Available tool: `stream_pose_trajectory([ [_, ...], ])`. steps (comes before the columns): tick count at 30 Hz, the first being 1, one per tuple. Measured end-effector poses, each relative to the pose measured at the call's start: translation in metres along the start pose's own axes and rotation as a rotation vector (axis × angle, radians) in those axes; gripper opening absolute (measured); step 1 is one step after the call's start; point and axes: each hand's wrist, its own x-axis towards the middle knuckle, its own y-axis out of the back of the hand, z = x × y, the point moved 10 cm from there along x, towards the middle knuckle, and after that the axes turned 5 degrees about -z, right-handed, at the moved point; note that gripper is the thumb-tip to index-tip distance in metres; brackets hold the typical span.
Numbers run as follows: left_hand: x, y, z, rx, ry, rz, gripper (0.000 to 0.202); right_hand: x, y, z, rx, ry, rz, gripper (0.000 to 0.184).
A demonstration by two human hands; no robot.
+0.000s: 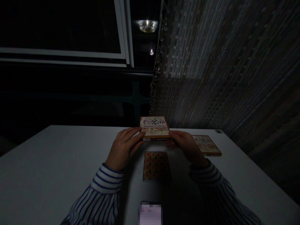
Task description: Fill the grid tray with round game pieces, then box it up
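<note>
Between my two hands is a Chinese chess box, its printed lid facing me, raised a little above the white table. My left hand grips its left edge, with fingers on the top and below. At its right front corner, my right hand pinches the box between thumb and fingers. Closer to me on the table lies a square tray of Chinese chess pieces, round with red characters, set in rows. To the right of my right hand, a second Chinese chess box lies flat, partly hidden by that hand.
The white table stretches to both sides. A pixelated pale object is at the near edge. A small dark patch marks the far right corner. Behind are a string curtain and a white-framed window. The room is dim.
</note>
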Motion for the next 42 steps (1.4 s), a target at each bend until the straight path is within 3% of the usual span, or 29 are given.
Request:
stream_pose_trajectory([
  [7, 0.0, 0.001, -0.004, -0.031, 0.027, 0.002, 0.038, -0.002, 0.016, -0.015, -0.236, 0.14, 0.095, 0.038],
  [11, 0.0, 0.001, -0.007, -0.05, 0.061, 0.004, 0.037, -0.016, 0.025, -0.041, -0.516, 0.326, 0.206, 0.039],
  [15, 0.001, 0.0, -0.008, -0.08, 0.086, -0.01, 0.037, -0.036, 0.0, -0.07, -0.884, 0.62, 0.174, 0.038],
  [19, 0.001, -0.002, -0.009, -0.127, 0.102, -0.039, 0.036, -0.044, -0.023, -0.074, -1.045, 0.784, 0.063, 0.037],
  [30, 0.003, 0.001, -0.009, -0.283, 0.115, -0.022, 0.035, -0.047, -0.023, -0.075, -1.085, 0.86, 0.023, 0.032],
  [42, -0.001, -0.005, -0.023, -0.524, 0.311, -0.036, 0.037, -0.049, -0.017, -0.078, -1.039, 0.785, 0.008, 0.029],
])
